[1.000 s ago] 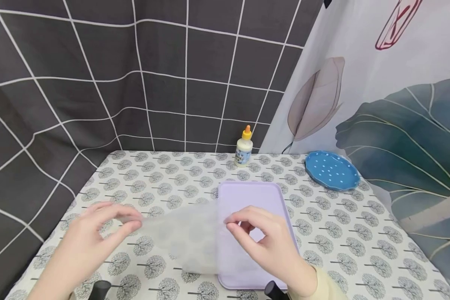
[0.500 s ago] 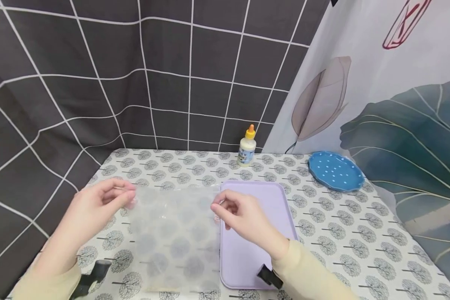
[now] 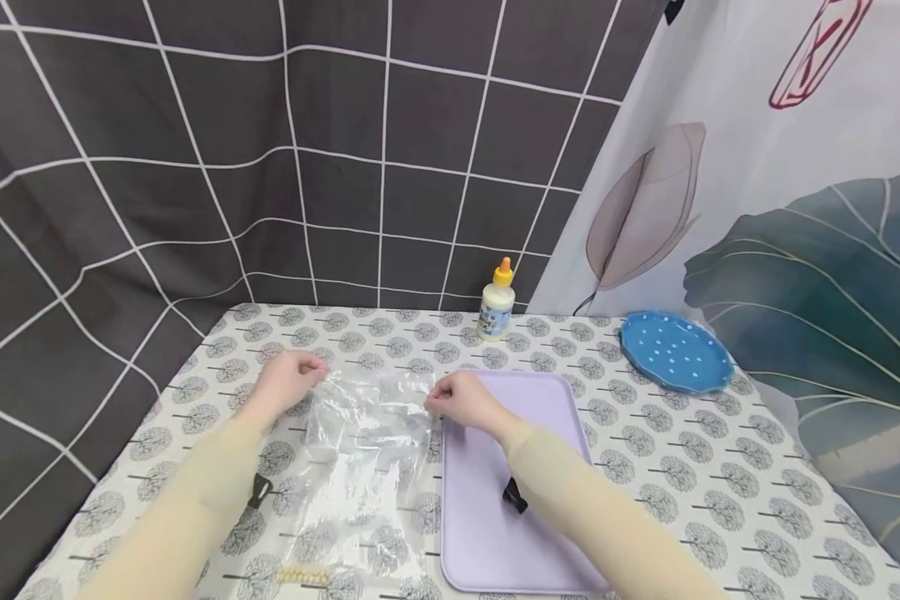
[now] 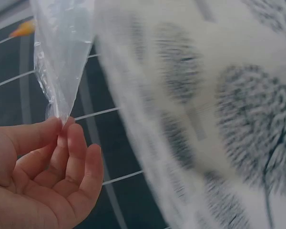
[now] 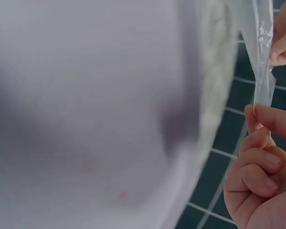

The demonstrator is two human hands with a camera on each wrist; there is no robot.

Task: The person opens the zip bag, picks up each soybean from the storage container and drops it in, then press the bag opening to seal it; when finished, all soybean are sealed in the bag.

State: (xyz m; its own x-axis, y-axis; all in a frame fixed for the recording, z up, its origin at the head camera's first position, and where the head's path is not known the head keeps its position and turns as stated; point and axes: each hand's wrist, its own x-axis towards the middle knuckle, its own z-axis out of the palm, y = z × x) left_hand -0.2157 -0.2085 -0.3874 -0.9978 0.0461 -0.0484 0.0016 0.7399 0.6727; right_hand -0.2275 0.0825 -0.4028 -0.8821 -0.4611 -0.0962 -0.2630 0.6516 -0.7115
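A clear plastic bag (image 3: 367, 467) hangs spread between both hands, close over the patterned tablecloth, and shines with reflections. My left hand (image 3: 288, 379) pinches its far left corner between thumb and fingertips. The far right corner is pinched by my right hand (image 3: 465, 400), which is over the left edge of a lilac tray (image 3: 510, 550). In the left wrist view the plastic bag (image 4: 64, 62) gathers to a point at the left hand (image 4: 47, 167). The right wrist view shows the right hand (image 5: 267, 167) gripping a folded corner of the bag (image 5: 262, 62).
Behind the tray stands a glue bottle (image 3: 497, 304) with a yellow and orange cap. A blue dotted plate (image 3: 675, 350) lies at the back right. Near the front edge is a short row of small pale beige pieces (image 3: 302, 576). A dark checked curtain (image 3: 330, 167) borders the back.
Both hands have moved forward, away from the body, with the bag corners in their fingers. The bag now stretches out toward the back, and the beige pieces at the front show more clearly.
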